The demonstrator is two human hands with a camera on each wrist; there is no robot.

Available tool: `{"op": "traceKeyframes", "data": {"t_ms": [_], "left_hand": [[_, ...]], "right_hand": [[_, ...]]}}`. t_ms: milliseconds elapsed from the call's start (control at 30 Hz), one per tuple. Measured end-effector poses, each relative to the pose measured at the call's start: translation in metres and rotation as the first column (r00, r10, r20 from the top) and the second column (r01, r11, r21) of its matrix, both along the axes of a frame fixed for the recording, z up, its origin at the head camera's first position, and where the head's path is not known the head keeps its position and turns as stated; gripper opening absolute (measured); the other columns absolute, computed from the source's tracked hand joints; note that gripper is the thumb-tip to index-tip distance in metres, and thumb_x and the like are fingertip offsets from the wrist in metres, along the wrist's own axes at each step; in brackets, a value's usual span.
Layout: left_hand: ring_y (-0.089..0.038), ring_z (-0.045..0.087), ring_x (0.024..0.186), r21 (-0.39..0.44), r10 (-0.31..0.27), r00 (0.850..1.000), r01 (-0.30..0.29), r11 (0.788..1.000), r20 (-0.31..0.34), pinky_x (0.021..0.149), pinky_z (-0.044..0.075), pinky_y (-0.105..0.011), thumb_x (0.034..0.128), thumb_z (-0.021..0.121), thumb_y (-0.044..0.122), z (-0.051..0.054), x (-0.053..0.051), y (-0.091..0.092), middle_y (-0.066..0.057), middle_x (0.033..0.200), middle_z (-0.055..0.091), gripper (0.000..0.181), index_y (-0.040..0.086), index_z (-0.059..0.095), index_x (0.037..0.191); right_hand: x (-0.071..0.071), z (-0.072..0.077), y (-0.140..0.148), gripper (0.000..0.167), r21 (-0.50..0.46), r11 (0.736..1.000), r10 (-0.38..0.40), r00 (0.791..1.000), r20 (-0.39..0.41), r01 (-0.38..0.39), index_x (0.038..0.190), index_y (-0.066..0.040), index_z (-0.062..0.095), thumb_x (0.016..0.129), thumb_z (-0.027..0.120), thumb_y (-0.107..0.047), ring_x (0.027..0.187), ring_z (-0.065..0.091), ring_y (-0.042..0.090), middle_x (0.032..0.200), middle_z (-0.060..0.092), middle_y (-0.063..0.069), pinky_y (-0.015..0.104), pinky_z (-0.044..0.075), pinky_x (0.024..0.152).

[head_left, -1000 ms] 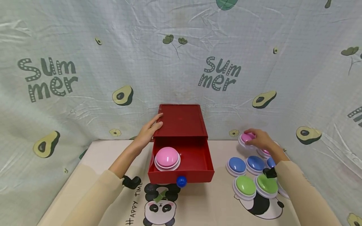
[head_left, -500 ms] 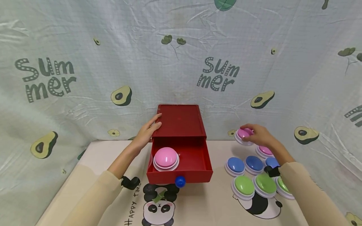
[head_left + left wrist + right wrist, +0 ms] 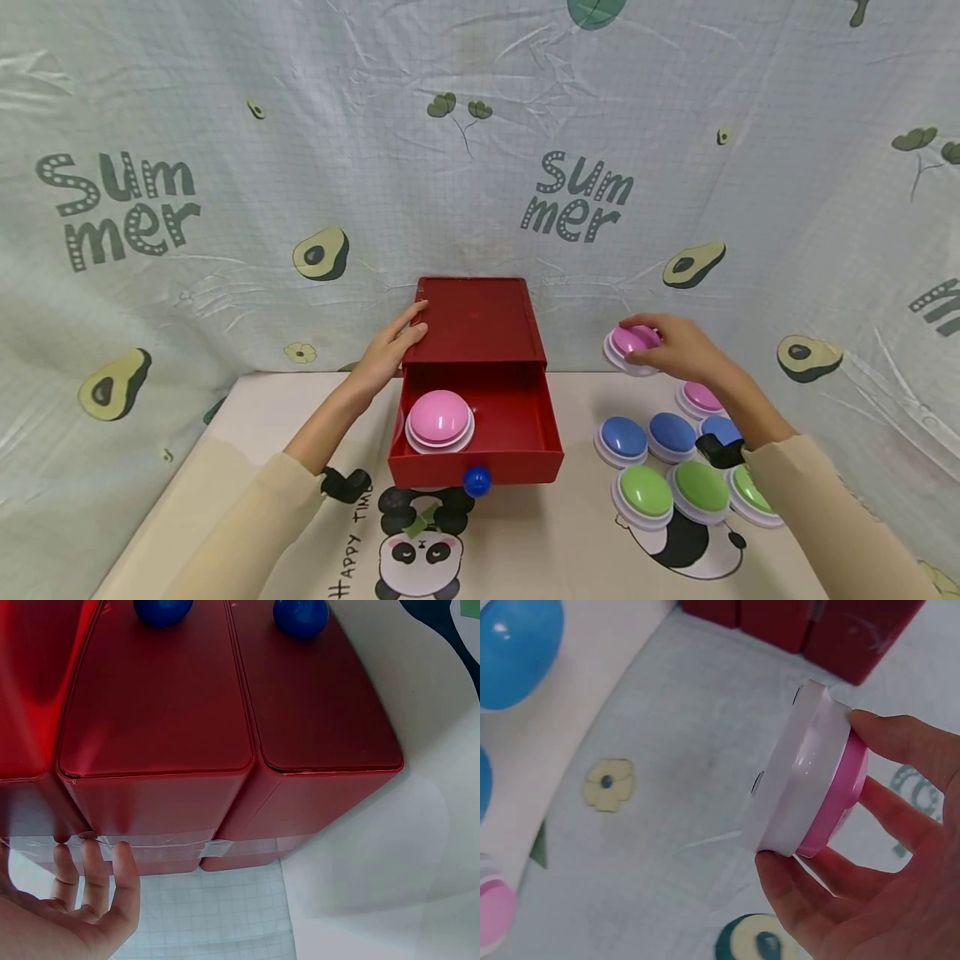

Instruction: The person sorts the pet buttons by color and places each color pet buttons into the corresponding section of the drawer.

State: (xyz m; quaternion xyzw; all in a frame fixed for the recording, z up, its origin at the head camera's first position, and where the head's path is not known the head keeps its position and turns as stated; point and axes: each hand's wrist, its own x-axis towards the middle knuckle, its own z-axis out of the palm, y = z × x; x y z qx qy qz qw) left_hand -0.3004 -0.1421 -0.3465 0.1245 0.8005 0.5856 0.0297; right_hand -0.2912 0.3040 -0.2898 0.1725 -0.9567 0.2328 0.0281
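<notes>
Head view: your right hand holds a pink button aloft, right of the red box; likely a carry. Left wrist: your left hand touches the box, fingers extended. Right wrist: thumb and fingers pinch the button; the next move calls for steadiness.

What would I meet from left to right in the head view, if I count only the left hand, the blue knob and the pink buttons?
Left hand, pink button in the drawer, blue knob, held pink button, pink button on the table.
</notes>
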Motion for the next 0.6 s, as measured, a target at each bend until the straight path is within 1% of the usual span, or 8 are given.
{"op": "traceKeyframes", "data": {"t_ms": [167,333,467,600], "left_hand": [[-0.037,0.061,0.126,0.006,-0.001,1.000,0.001,1.000,0.012,0.089,0.059,-0.040,0.1079,0.044,0.044,0.000,0.001,0.000,-0.017,0.156,0.049,0.058,0.038,0.029,0.163],[-0.038,0.060,0.128,0.011,-0.008,1.000,0.008,1.000,0.009,0.091,0.059,-0.043,0.1080,0.044,0.044,0.002,0.001,0.001,-0.018,0.156,0.048,0.058,0.037,0.028,0.163],[-0.037,0.061,0.126,0.012,-0.006,1.000,0.006,1.000,0.007,0.090,0.060,-0.041,0.1081,0.044,0.044,0.001,0.001,0.000,-0.018,0.155,0.049,0.058,0.038,0.028,0.163],[-0.030,0.065,0.118,0.016,-0.002,1.000,0.002,1.000,0.005,0.085,0.059,-0.036,0.1079,0.045,0.043,0.000,0.000,0.000,-0.021,0.152,0.052,0.058,0.036,0.029,0.164]], "right_hand": [[0.013,0.016,-0.015,0.056,0.007,1.000,0.020,1.000,-0.014,-0.020,0.141,-0.007,0.062,0.090,0.078,-0.025,0.114,0.060,0.040,0.133,0.064,0.024,0.048,0.058,0.086],[0.026,0.032,-0.030,0.056,0.024,0.999,0.041,0.999,-0.031,-0.040,0.141,-0.010,0.063,0.090,0.078,-0.024,0.110,0.062,0.036,0.134,0.065,0.021,0.040,0.058,0.079],[0.038,0.044,-0.043,0.055,0.020,0.997,0.070,0.997,-0.037,-0.069,0.141,-0.014,0.064,0.089,0.079,-0.025,0.111,0.062,0.034,0.134,0.065,0.018,0.040,0.059,0.078],[0.051,0.057,-0.060,0.052,0.010,0.991,0.137,0.989,-0.054,-0.136,0.139,-0.018,0.066,0.089,0.079,-0.026,0.113,0.060,0.030,0.132,0.067,0.012,0.041,0.058,0.083]]}}
